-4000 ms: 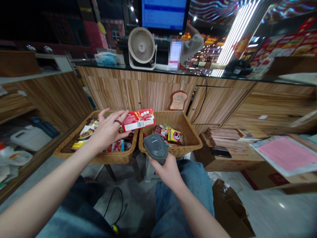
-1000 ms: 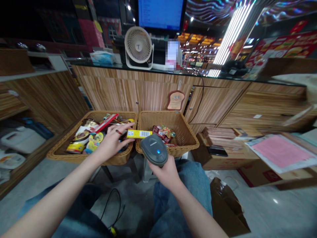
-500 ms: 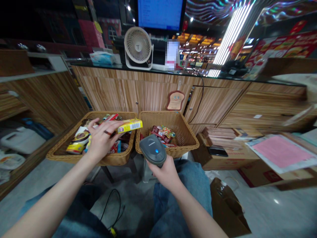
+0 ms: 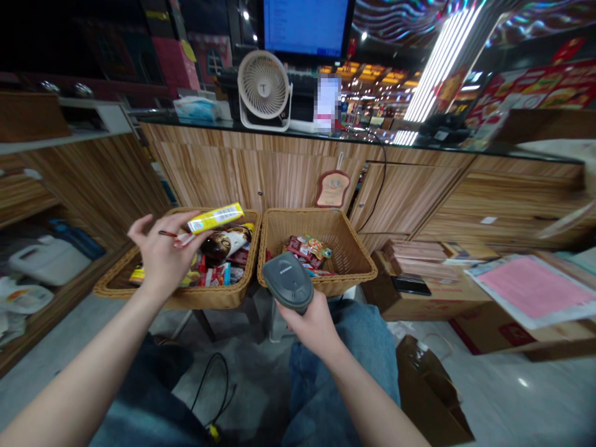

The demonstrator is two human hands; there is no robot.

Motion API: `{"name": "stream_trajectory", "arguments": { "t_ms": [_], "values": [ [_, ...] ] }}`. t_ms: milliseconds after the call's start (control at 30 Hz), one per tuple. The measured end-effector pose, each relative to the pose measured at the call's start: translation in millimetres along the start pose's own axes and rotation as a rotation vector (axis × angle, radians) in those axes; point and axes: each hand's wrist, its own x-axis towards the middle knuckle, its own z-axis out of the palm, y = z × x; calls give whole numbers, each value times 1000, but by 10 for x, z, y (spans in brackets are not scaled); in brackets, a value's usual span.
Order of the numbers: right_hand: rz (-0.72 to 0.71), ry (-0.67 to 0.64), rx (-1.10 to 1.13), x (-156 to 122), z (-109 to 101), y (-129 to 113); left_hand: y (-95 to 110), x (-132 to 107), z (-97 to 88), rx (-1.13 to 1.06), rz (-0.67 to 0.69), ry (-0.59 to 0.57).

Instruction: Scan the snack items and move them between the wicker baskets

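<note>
My left hand [image 4: 161, 254] pinches a slim yellow snack box [image 4: 215, 217] between thumb and fingertips, raised above the left wicker basket [image 4: 212, 297], which holds several snack packets. My right hand [image 4: 311, 323] grips a grey handheld barcode scanner [image 4: 288, 280] in front of the right wicker basket [image 4: 347, 278]. That basket holds a few red and yellow packets [image 4: 308, 248]. The scanner's head points toward the baskets.
A wooden counter [image 4: 288, 167] runs behind the baskets, with a white fan [image 4: 264, 88] and a monitor [image 4: 305, 25] on top. Cardboard boxes, a black phone [image 4: 410, 284] and pink paper [image 4: 535, 285] lie to the right. A black cable [image 4: 214, 385] trails on the floor between my knees.
My left hand has lifted the yellow box up and to the left, away from the scanner. The scanner's blue light has gone out. My right hand has stayed in place.
</note>
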Motion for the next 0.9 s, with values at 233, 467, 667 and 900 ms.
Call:
{"name": "stream_trajectory", "arguments": {
  "t_ms": [233,467,667,900],
  "values": [
    [-7,-14,8,-4,2,4,-533,87,105,95,-225,-107],
    [-52,-24,12,-15,-6,-19,-218,44,285,1,-122,-250],
    [-33,5,42,-20,-63,-38,344,125,713,-214,180,-463],
    [15,71,64,-25,-119,2,889,110,1325,-517,449,-863]
  ]
}}
